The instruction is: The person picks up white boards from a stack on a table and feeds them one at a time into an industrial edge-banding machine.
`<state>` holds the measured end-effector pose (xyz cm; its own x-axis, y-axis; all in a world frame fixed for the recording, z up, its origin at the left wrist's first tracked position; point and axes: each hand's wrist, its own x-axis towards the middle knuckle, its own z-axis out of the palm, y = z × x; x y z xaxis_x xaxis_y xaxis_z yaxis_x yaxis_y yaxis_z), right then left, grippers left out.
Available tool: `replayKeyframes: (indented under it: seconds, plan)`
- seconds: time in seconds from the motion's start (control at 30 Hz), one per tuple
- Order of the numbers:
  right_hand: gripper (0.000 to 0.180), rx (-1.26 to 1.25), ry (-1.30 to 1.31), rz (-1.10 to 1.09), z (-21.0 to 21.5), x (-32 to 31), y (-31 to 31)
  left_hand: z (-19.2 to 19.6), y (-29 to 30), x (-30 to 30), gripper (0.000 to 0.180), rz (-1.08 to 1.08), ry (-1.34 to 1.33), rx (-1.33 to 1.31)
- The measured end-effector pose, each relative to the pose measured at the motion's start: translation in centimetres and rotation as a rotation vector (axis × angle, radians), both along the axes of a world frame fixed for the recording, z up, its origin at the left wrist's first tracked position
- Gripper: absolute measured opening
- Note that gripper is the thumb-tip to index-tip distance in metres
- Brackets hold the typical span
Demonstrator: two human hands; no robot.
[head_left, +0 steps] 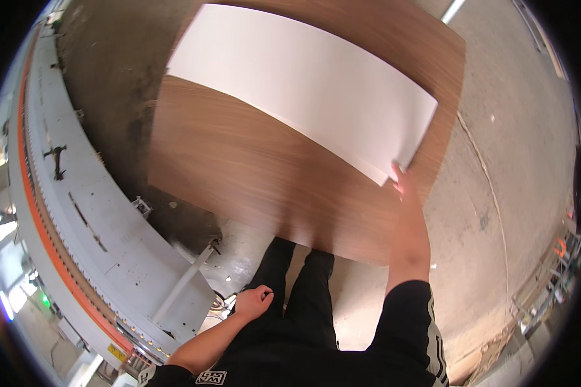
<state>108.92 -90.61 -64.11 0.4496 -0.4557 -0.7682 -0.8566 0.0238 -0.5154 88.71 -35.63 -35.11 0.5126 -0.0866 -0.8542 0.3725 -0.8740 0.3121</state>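
A long white panel (310, 80) lies aslant over a large brown wood-grain board (239, 148). At the panel's near right corner is my right hand (400, 180), with its fingertips on the top near the edge; the rest of its grip is partly hidden. Beside my left thigh, my left hand (255, 302) is curled into a loose fist, and nothing shows in it. It is apart from both the panel and the board.
To the left runs a long grey machine (116, 226) with an orange strip (42, 213) and a pale bar (184, 284) jutting toward my legs. Concrete floor (497, 142) lies on the right, with a crack across it. Metal racking (549, 264) stands at the far right rim.
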Motion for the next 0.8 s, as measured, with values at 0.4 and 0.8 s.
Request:
replayKeyframes:
  seconds: [0.4, 0.8]
  plan:
    - [0.065, -0.125, -0.014, 0.105, 10.8, -23.8, 8.4, -10.0, -0.4, 5.9, 0.027, 0.416, 0.183, -0.476]
    - [0.049, 0.188, -0.097, 0.030, 50.3, -33.4, 13.8, -3.1, -6.0, 19.0, 0.044, 1.605, 0.446, -1.294]
